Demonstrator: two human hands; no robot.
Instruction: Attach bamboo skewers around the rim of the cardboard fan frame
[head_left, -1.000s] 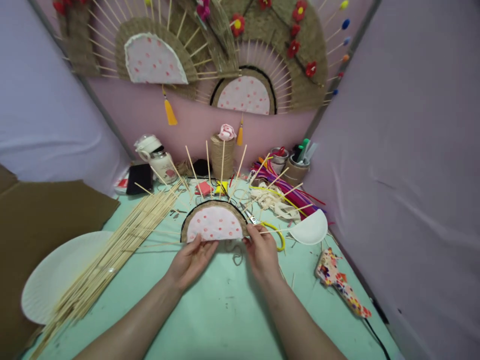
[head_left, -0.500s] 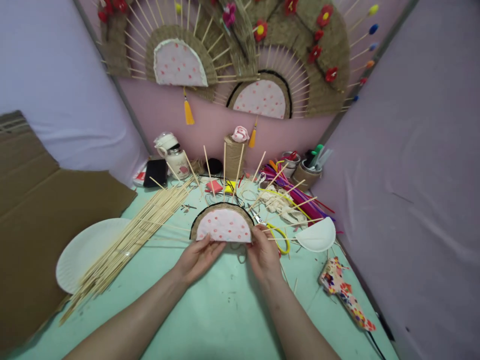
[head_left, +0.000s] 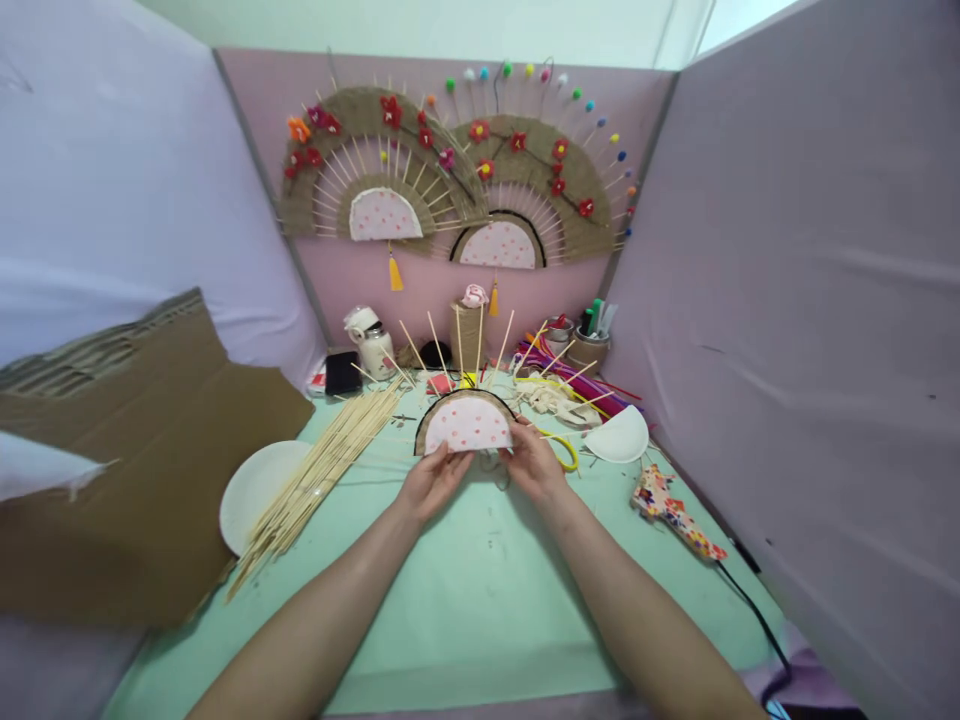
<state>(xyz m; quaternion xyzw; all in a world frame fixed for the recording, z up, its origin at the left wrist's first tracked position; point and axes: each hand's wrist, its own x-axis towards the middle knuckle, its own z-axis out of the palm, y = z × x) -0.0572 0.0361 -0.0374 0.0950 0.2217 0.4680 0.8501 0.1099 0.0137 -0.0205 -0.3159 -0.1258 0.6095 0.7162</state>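
Fingers [head_left: 460,466] hold the half-round fan [head_left: 469,424]; left hand [head_left: 430,486] beneath its straight edge, right hand [head_left: 535,464] at its right corner; long axis crosswise, neither hand nearer.

Near the middle there are two hands [head_left: 437,482] and one small fan [head_left: 469,424], while at the far side hang two large fans [head_left: 385,213] and two tassels [head_left: 395,274]. On the surface [head_left: 480,600], the left has one round plate [head_left: 247,490], one bundle of sticks [head_left: 315,490] too many to count, and one bottle [head_left: 375,352]. The far middle has one roll of twine [head_left: 469,335] and one cloth rose [head_left: 474,295], the right one half plate [head_left: 619,437], one pair of scissors [head_left: 574,456], one glue gun [head_left: 679,517] and two pots [head_left: 589,353].
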